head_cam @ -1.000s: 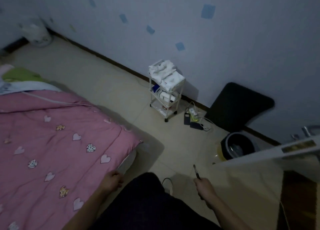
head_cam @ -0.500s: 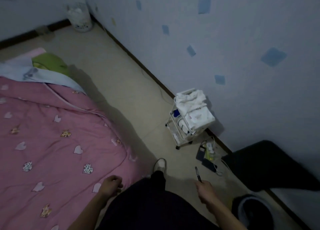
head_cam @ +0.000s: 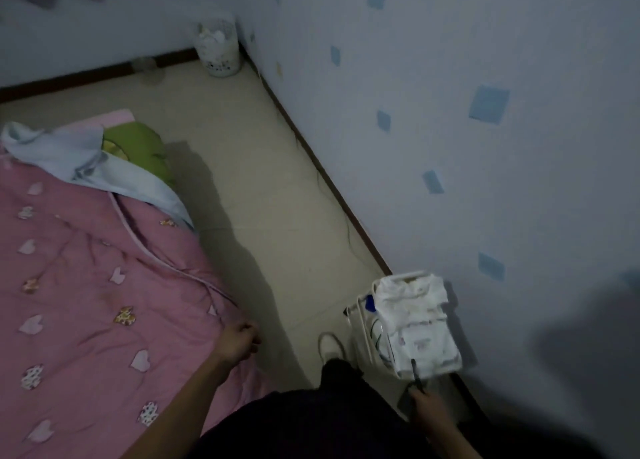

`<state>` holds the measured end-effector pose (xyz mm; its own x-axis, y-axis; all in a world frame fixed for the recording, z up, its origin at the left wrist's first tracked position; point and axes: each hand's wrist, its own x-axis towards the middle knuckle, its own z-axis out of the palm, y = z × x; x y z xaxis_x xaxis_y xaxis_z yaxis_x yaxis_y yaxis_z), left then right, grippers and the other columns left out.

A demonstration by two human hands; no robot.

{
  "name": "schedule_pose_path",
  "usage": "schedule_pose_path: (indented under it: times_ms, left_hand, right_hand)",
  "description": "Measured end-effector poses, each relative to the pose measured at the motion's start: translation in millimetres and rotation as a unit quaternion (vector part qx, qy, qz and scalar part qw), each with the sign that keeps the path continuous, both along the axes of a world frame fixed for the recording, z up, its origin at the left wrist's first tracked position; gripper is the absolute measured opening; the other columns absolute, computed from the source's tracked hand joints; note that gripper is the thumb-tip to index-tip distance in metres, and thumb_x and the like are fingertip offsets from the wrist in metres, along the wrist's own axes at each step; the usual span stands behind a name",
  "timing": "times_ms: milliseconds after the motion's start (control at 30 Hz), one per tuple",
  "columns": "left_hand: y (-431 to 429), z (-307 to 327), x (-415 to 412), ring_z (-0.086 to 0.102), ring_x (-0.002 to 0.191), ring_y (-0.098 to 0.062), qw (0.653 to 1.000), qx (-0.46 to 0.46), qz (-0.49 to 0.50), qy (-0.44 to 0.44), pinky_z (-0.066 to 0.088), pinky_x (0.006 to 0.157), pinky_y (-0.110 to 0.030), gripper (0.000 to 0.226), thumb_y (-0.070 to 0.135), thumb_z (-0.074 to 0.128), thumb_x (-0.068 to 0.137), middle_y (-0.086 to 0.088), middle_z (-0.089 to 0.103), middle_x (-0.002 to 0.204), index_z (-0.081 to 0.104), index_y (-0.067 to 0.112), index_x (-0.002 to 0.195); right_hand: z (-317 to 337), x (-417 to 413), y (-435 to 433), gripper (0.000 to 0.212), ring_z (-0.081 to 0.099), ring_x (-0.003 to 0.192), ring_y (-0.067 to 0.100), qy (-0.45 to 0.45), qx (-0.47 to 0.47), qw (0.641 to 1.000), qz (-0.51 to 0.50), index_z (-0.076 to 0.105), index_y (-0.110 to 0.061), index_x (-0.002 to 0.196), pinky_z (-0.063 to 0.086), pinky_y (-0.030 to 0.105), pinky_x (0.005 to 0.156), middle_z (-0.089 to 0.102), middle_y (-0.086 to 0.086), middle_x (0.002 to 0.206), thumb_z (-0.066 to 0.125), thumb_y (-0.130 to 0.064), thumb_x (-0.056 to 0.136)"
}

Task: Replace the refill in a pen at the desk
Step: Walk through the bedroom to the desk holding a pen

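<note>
My right hand [head_cam: 428, 406] grips a dark pen [head_cam: 416, 374] at the lower right, its tip pointing up in front of a small white trolley. My left hand [head_cam: 239, 341] hangs over the edge of the pink bed with its fingers loosely curled and holds nothing. No desk is in view. My dark trousers and one white shoe [head_cam: 329, 346] show between the two hands.
A bed with a pink heart-print quilt [head_cam: 86, 285] fills the left. A white trolley [head_cam: 412, 323] piled with cloths stands by the wall on the right. A white bin [head_cam: 219, 48] sits in the far corner. A strip of beige floor [head_cam: 263, 188] runs between bed and wall.
The view has swung left and the body has moved forward along the bed. The trolley now lies close to my right hand, and the chair and power strip have left the view.
</note>
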<state>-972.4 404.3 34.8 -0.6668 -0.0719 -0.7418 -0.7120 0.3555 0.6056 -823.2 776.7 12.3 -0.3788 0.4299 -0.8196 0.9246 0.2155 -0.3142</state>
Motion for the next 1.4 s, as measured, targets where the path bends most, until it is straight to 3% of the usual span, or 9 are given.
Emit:
schedule_pose_path:
  times_ms: [100,200,333,467,633,833,1100,1200,1400]
  left_hand:
    - [2,-3,-35,0.046,0.048,-0.015,0.999,0.001,0.032,0.002,0.031,0.042,-0.017,0.025,-0.002,0.039,0.093,-0.010,0.054,0.065,0.053,0.010,0.076]
    - [-3,-9,-69,0.046,0.047,-0.016,0.997,-0.015,0.069,-0.017,0.032,0.038,-0.015,0.025,-0.003,0.040,0.093,-0.010,0.054,0.064,0.054,0.009,0.077]
    - [-16,-15,-104,0.047,0.049,-0.018,0.990,-0.039,0.117,-0.060,0.032,0.040,-0.018,0.028,-0.003,0.039,0.094,-0.011,0.056,0.065,0.056,0.008,0.075]
    - [-29,-16,-149,0.052,0.053,-0.020,0.979,-0.032,0.191,-0.068,0.037,0.052,-0.023,0.027,0.002,0.041,0.096,-0.011,0.061,0.067,0.059,0.009,0.077]
    - [-49,-20,-207,0.052,0.046,-0.017,0.959,-0.025,0.273,-0.075,0.034,0.050,-0.021,0.027,0.006,0.047,0.095,-0.001,0.065,0.049,0.059,0.008,0.071]
    - [-74,-40,-286,0.047,0.038,-0.014,0.940,-0.011,0.325,-0.102,0.032,0.039,-0.015,0.028,0.004,0.046,0.096,-0.006,0.057,0.050,0.055,0.010,0.071]
    - [-134,-23,-482,0.048,0.048,-0.020,0.967,-0.026,0.238,-0.083,0.037,0.047,-0.024,0.027,-0.004,0.048,0.094,-0.010,0.055,0.055,0.056,0.003,0.069]
    - [-159,-11,-566,0.042,0.041,-0.017,0.975,-0.018,0.211,-0.067,0.032,0.035,-0.017,0.032,-0.005,0.042,0.096,-0.009,0.050,0.052,0.052,0.003,0.068]
    - [-191,5,-706,0.046,0.046,-0.018,0.976,-0.022,0.212,-0.036,0.033,0.037,-0.017,0.023,-0.002,0.044,0.096,-0.012,0.053,0.061,0.054,0.006,0.077]
  right_hand:
    - [-3,-70,11,0.033,0.043,0.046,0.019,-0.008,-0.005,1.000,0.015,0.051,-0.012,0.063,0.033,0.030,0.047,0.046,0.005,0.053,0.055,-0.016,0.096]
    - [-3,-150,12,0.031,0.032,0.042,0.016,-0.010,-0.037,0.999,0.035,0.043,-0.016,0.068,0.024,0.026,0.049,0.033,0.003,0.050,0.050,-0.020,0.097]
    - [5,-258,-1,0.032,0.039,0.052,0.018,0.016,-0.046,0.994,0.093,0.047,-0.008,0.068,0.023,0.026,0.052,0.040,0.008,0.062,0.049,-0.021,0.097]
    - [18,-375,-31,0.033,0.035,0.050,0.016,0.042,-0.036,0.974,0.219,0.039,-0.017,0.063,0.022,0.030,0.053,0.036,0.001,0.055,0.051,-0.013,0.094]
    - [26,-506,-70,0.028,0.042,0.055,0.019,0.038,-0.034,0.951,0.306,0.047,-0.017,0.067,0.025,0.030,0.053,0.045,0.003,0.059,0.052,-0.017,0.094]
    - [9,-633,-114,0.029,0.040,0.057,0.019,0.062,-0.040,0.942,0.327,0.044,-0.018,0.066,0.027,0.031,0.061,0.043,0.004,0.059,0.052,-0.018,0.094]
    - [-4,-768,-142,0.037,0.031,0.039,0.013,0.002,-0.037,0.966,0.256,0.041,-0.032,0.066,0.022,0.021,0.046,0.036,-0.001,0.045,0.047,-0.026,0.102]
    - [-2,-816,-151,0.035,0.031,0.041,0.013,0.000,-0.029,0.968,0.251,0.047,-0.024,0.065,0.023,0.021,0.046,0.036,0.002,0.049,0.048,-0.026,0.099]
    - [-5,-901,-163,0.032,0.029,0.038,0.013,-0.006,-0.032,0.975,0.219,0.051,-0.012,0.067,0.021,0.021,0.046,0.035,0.002,0.045,0.051,-0.021,0.098]
